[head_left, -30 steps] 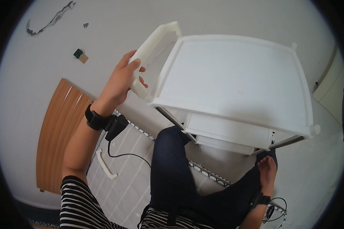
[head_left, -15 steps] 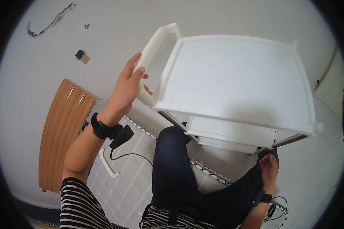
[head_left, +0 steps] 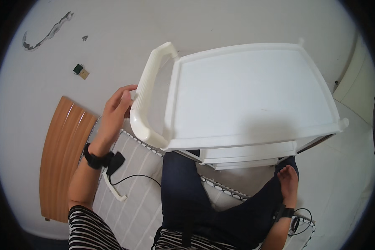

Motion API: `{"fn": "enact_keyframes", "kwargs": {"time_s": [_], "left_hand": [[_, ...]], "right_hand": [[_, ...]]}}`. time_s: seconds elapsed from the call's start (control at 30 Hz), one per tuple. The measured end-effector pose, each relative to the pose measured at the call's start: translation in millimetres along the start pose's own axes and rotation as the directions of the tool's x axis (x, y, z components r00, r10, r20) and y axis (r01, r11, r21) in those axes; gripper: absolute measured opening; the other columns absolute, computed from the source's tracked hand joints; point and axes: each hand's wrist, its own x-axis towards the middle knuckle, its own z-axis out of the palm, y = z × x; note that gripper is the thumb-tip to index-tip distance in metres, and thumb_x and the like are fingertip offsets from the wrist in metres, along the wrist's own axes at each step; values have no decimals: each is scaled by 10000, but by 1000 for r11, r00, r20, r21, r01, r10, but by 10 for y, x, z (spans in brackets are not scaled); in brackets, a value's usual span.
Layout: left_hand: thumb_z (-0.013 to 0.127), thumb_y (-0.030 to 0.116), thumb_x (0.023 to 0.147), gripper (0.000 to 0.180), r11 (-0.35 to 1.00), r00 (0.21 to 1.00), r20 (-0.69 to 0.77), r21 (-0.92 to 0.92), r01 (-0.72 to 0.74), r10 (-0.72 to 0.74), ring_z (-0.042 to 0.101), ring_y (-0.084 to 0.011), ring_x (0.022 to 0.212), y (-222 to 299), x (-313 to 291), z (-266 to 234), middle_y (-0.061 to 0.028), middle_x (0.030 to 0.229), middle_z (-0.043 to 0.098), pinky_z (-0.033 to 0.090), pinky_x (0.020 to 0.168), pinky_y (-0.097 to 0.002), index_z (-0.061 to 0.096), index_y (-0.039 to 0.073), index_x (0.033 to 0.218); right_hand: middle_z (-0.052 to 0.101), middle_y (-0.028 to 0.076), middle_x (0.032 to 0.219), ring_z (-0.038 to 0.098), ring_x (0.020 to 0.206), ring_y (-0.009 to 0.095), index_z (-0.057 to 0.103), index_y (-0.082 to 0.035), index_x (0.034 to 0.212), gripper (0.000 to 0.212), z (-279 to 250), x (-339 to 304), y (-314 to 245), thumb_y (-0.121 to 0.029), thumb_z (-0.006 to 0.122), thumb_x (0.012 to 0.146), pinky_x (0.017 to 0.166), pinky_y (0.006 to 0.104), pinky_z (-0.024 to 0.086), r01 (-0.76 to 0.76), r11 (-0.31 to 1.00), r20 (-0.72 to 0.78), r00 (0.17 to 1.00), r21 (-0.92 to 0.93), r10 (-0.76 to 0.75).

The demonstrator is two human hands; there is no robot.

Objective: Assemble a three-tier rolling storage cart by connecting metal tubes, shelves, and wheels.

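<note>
A white tiered trolley (head_left: 246, 91) stands before me, its flat top shelf facing up and its lower shelves (head_left: 241, 154) showing beneath. Along its left end runs a cream curved handle (head_left: 145, 89) with a ribbed grip. My left hand (head_left: 117, 106) is just left of this handle, fingers apart and not wrapped round it; the fingertips lie close to the grip, and I cannot tell whether they touch. Low on the right, my right hand (head_left: 288, 181) rests by my knee, palm up with loosely curled fingers, holding nothing.
A second cream handle (head_left: 112, 187) lies on the pale quilted bed (head_left: 133, 212) to my left. A brown wooden panel (head_left: 64, 162) stands at the far left. A wall socket (head_left: 81, 71) sits on the white wall. Black cables trail from both wrist bands.
My left hand has come off the handle it was gripping and moved down and left. The trolley's handle end now sits lower and further left in view. My right hand stays by the knee.
</note>
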Motion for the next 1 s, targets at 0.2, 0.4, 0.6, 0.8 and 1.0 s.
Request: {"fn": "enact_keyframes", "kwargs": {"time_s": [0.2, 0.4, 0.6, 0.8, 1.0], "left_hand": [[452, 371, 951, 437, 917, 960, 266, 355, -181, 86, 547, -175, 989, 147, 1103, -373, -91, 1038, 581, 463, 853, -320, 519, 34, 1220], [466, 485, 907, 641, 660, 922, 386, 689, -299, 15, 415, -328, 1246, 343, 1818, -221, -197, 1361, 407, 349, 1021, -419, 354, 65, 1379], [408, 539, 908, 694, 641, 884, 465, 694, -328, -52, 287, -318, 1340, 309, 1951, -49, -184, 1419, 350, 224, 1096, -392, 251, 121, 1440], [384, 443, 954, 628, 598, 893, 441, 692, -404, 92, 291, -286, 1342, 207, 1884, -28, -119, 1457, 311, 209, 1103, -367, 222, 81, 1440], [359, 431, 966, 572, 712, 862, 507, 603, -359, 4, 365, -271, 1295, 246, 1900, -112, -116, 1422, 370, 246, 1090, -382, 305, 80, 1415]], "right_hand": [[620, 31, 855, 590, 830, 188, 603, -94, 956, 150, 23, 48, 76, -224, 571, 889, 795, 384, 489, -30, 1000, 52, 998, -8, 31], [621, 33, 856, 592, 829, 183, 596, -96, 964, 161, 70, -1, 50, -237, 567, 892, 794, 383, 490, -36, 999, -9, 999, -24, 35], [616, 29, 857, 594, 834, 178, 588, -97, 976, 180, 139, 0, 7, -256, 559, 897, 794, 383, 492, -39, 999, -1, 999, -26, 39], [618, 26, 866, 597, 837, 174, 588, -102, 986, 198, 173, -4, -35, -275, 567, 893, 790, 383, 489, -34, 998, 39, 999, -62, 36], [623, 25, 867, 594, 845, 169, 593, -105, 983, 193, 141, 20, -7, -274, 566, 895, 795, 382, 487, -56, 996, 25, 998, -75, 58]]}}
